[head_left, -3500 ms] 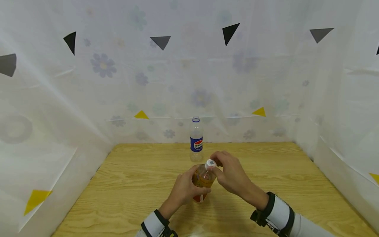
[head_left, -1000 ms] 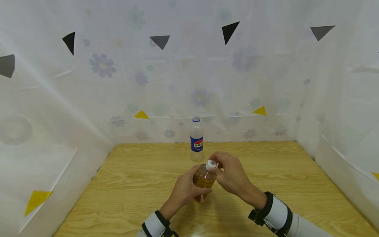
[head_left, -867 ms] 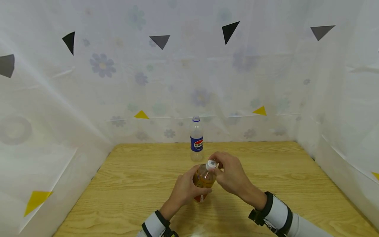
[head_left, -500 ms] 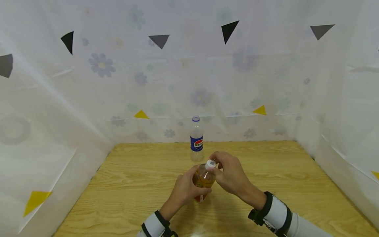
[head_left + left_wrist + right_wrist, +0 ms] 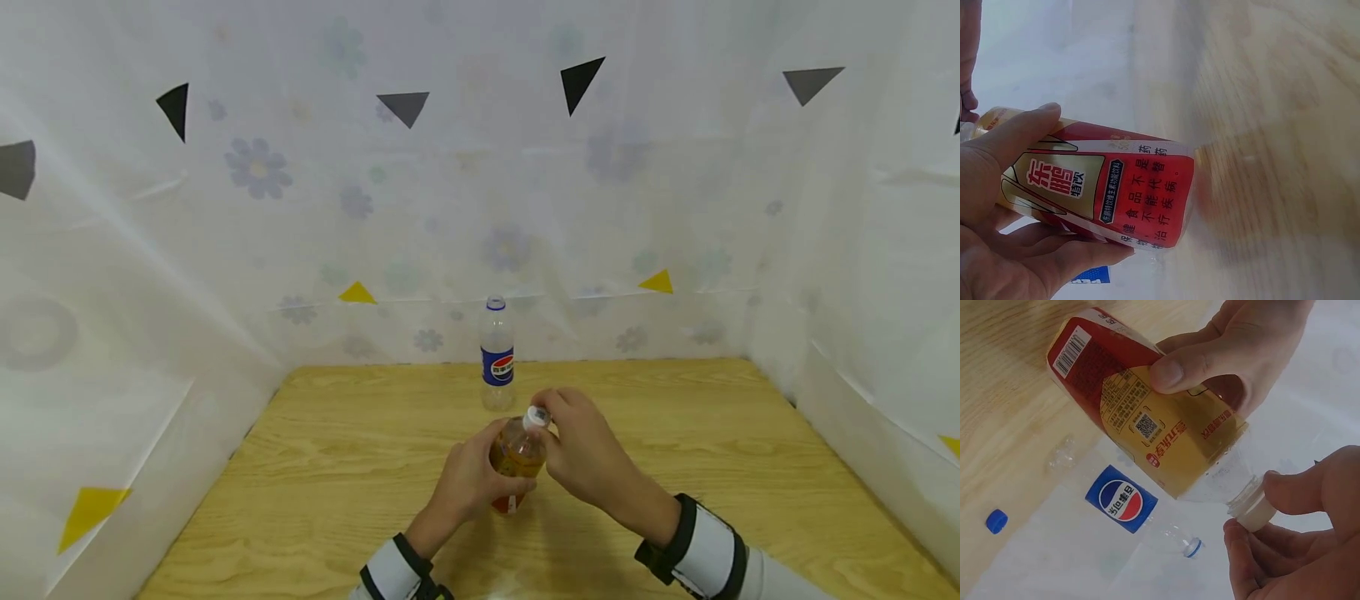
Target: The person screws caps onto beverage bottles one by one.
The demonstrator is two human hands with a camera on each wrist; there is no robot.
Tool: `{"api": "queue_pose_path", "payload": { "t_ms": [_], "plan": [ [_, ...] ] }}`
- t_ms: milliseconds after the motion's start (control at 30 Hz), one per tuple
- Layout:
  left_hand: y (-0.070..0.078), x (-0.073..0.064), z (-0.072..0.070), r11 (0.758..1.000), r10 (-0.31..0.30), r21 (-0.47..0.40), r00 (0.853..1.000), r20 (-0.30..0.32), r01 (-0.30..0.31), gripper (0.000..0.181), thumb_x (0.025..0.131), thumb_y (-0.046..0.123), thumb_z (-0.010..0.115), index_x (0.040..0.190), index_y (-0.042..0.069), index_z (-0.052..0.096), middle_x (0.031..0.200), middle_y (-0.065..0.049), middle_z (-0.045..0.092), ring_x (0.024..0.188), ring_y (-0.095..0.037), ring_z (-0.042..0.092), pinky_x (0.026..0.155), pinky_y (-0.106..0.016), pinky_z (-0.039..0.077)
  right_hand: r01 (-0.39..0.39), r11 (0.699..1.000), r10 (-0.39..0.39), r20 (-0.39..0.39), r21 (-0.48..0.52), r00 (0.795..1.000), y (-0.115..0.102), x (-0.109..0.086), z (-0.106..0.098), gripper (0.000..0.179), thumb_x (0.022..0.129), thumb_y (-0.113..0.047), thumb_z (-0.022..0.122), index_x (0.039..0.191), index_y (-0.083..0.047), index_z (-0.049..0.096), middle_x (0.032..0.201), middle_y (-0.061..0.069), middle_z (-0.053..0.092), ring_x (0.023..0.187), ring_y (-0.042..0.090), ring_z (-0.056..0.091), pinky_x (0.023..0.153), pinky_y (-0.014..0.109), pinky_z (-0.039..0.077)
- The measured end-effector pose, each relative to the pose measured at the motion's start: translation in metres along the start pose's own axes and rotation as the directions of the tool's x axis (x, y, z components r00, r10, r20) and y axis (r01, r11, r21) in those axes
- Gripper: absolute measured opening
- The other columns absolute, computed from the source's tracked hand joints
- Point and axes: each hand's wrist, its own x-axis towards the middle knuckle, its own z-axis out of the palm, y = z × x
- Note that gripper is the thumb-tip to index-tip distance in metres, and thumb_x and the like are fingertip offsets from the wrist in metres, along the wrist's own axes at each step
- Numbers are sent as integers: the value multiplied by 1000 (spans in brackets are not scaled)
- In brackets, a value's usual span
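Note:
My left hand [image 5: 467, 477] grips a drink bottle [image 5: 517, 460] with a red and gold label round its body. The bottle leans a little to the right, its base low over the table. At its neck sits a white cap [image 5: 1255, 514], pinched between the thumb and fingers of my right hand [image 5: 588, 454]. In the left wrist view, the left thumb lies along the upper side of the label [image 5: 1110, 181] and the fingers wrap underneath. The right wrist view shows the cap at the threaded neck, below the clear shoulder.
A clear bottle [image 5: 497, 365] with a blue Pepsi-style label stands uncapped just behind the hands. On the wooden table [image 5: 360, 433], a loose blue cap [image 5: 997, 520] lies near that bottle's base in the right wrist view. White sheeting [image 5: 435, 217] encloses the back and sides.
My right hand has turned on the white cap, its wrist dropping slightly to the lower right. The left hand and the labelled bottle stay almost in place.

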Motion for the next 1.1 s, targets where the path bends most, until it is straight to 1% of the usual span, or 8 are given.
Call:
{"api": "queue_pose_path", "payload": {
  "t_ms": [133,267,467,633,833,1100],
  "plan": [
    [2,0,1,1000,2,8,1000,-4,-2,75,77,35,90,142,19,56,114,-7,73,94,-21,74,71,-31,60,23,998,-22,18,-50,1000,-4,-3,-1,28,94,-5,71,121,-3,65,116,16,63,105,30,62,83,43,57],
    [2,0,1,1000,-2,21,1000,-7,2,76,76,35,90,141,18,56,112,-7,74,93,-21,74,70,-30,60,50,997,-49,14,-56,999,-5,-3,-2,27,94,1,67,120,-4,67,116,16,64,105,29,61,82,42,57],
    [1,1,0,1000,-10,29,1000,-7,11,77,76,35,91,142,17,55,114,-8,73,94,-22,74,72,-31,60,62,996,-60,38,-65,997,-7,-3,-3,37,92,13,61,126,-3,66,118,16,65,109,31,60,86,43,57],
    [0,0,0,1000,-12,20,1000,-2,12,77,76,35,90,142,17,55,115,-8,73,96,-22,73,74,-31,61,70,995,-68,34,-66,997,-7,-3,-2,36,91,16,58,121,-4,67,116,15,65,107,30,60,85,42,57],
    [0,-1,0,1000,-9,12,1000,5,9,76,77,35,90,142,18,55,115,-7,73,96,-21,73,74,-31,60,86,994,-86,1,-61,996,-4,-3,0,34,89,16,62,115,-4,68,110,12,64,102,27,62,82,39,58],
    [-1,0,2,999,5,36,1000,-7,-5,75,76,36,90,141,19,56,115,-6,73,95,-20,74,73,-31,61,65,995,-67,-18,-70,998,-3,-3,2,35,85,19,64,112,-4,67,106,11,65,96,24,64,79,37,59]
  ]
}}
